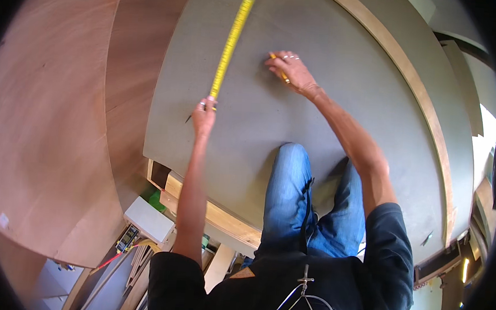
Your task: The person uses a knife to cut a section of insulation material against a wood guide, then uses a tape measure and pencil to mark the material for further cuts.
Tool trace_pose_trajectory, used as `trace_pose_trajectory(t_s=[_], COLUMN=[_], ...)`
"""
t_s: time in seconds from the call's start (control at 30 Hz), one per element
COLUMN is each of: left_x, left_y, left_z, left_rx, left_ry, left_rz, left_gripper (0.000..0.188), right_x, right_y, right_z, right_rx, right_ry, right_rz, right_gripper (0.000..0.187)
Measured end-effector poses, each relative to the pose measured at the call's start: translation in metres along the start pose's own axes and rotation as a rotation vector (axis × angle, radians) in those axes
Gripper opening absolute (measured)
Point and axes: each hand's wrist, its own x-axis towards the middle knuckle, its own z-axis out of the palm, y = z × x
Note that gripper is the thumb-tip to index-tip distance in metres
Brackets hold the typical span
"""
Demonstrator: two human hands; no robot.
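Observation:
My left hand (204, 118) is closed on the near end of a yellow tape measure (230, 47), whose blade stretches away over a large grey board (236, 154). The case is mostly hidden in my fingers. Beside that hand a small dark pointed thing (188, 119) shows; I cannot tell what it is. My right hand (293, 72), right of the blade and apart from it, is closed around a thin yellow-orange pencil (285, 78) just above the board. My knees in blue jeans (290, 174) rest on the same board.
A pale wooden strip (415, 71) curves along the board's right side. Tall brown wood panels (51, 114) stand at the left. Below the board's near edge are a white box (148, 220), a level-like tool (126, 239) and several wood offcuts (139, 265).

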Motion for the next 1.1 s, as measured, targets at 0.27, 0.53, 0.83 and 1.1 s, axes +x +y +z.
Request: trace_pose_trajectory(t_s=[0.27, 0.53, 0.83, 1.1], left_x=[-0.196, -0.348, -0.366, -0.348], left_y=[-0.042, -0.151, -0.185, -0.053], left_z=[0.093, 0.146, 0.163, 0.131], left_rx=[-0.15, -0.271, -0.663, -0.514], left_ry=[-0.097, 0.012, -0.134, -0.137], left_rz=[-0.107, -0.217, -0.148, 0.364], left_gripper=[0.048, 0.048, 0.039, 0.036], right_x=[-0.247, -0.598, -0.799, -0.833], right_y=[-0.003, -0.038, -0.091, -0.085], right_z=[-0.148, -0.188, -0.06, -0.042], right_rx=[-0.131, -0.138, -0.211, -0.29], right_ry=[0.306, 0.688, 0.83, 0.92], right_rz=[0.368, 0.982, 1.275, 1.23], right_gripper=[0.022, 0.031, 0.022, 0.023])
